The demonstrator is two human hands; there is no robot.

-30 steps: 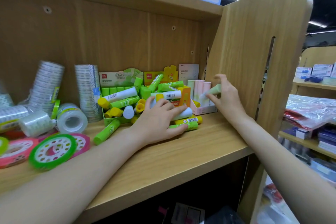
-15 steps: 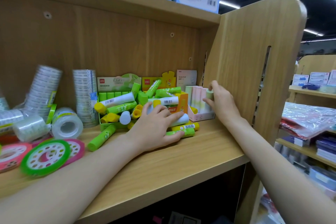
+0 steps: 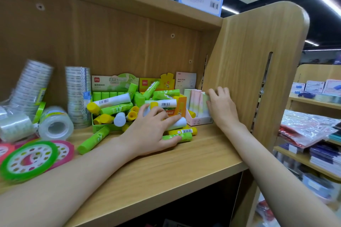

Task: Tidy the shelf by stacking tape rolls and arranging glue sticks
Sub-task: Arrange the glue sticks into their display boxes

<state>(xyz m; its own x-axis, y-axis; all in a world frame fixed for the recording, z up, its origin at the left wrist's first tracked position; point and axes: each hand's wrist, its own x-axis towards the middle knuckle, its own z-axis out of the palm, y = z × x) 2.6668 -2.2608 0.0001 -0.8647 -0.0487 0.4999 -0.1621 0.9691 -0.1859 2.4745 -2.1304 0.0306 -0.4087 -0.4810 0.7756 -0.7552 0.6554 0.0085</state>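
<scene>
A heap of green, yellow and white glue sticks [image 3: 114,106] spills from a green display box [image 3: 97,128] and an orange box [image 3: 181,106] in the middle of the shelf. My left hand [image 3: 150,132] rests flat on the heap, fingers across a white stick [image 3: 178,123], thumb beside a green stick [image 3: 181,136]. My right hand [image 3: 222,106] holds a pale green stick [image 3: 204,97] upright among pastel sticks in a pink box [image 3: 198,121] at the shelf's right end. Clear tape stacks [image 3: 78,96] lean at the back left.
Loose tape rolls lie at the left: a clear one [image 3: 55,125], a green one [image 3: 27,160] and a pink one [image 3: 65,151]. A wooden side panel [image 3: 258,64] walls the shelf on the right. The shelf board's front [image 3: 175,167] is bare wood. Another shelf unit [image 3: 313,134] stands further right.
My right hand has carried the pale green stick from a tilt above the pink box to upright inside it. My left hand has stayed on the heap.
</scene>
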